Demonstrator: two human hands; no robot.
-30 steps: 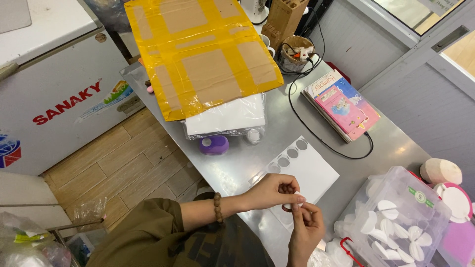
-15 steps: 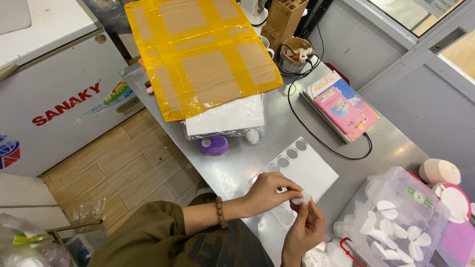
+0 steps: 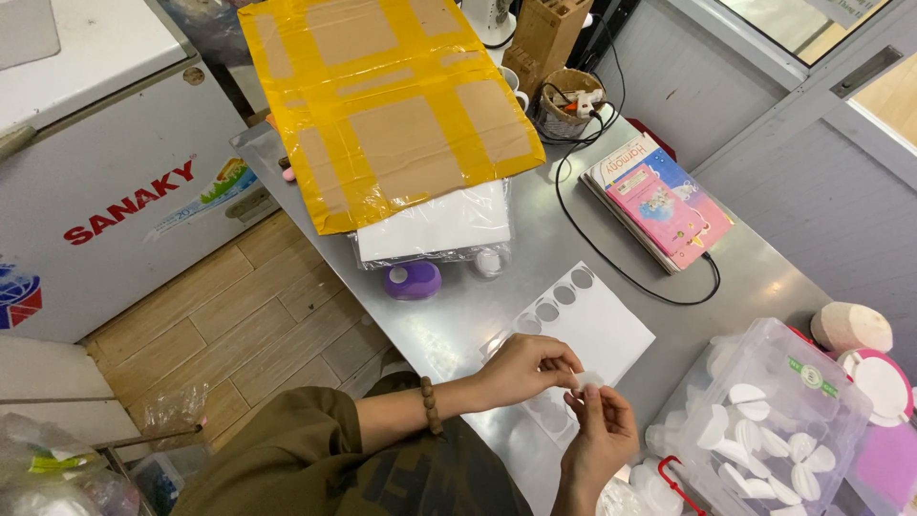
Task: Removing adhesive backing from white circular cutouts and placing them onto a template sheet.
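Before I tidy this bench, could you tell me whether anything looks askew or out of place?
The taped cardboard sheet lies skewed, one corner overhanging the steel table on the freezer side. The white sheet has a row of round holes punched along one edge. Nothing looks spilled.

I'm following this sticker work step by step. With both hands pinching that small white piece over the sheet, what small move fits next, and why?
Probably peel the small white round piece apart: the left hand and right hand both pinch it between fingertips, just above the white sheet with round holes already punched out. What the piece is exactly is too small to tell.
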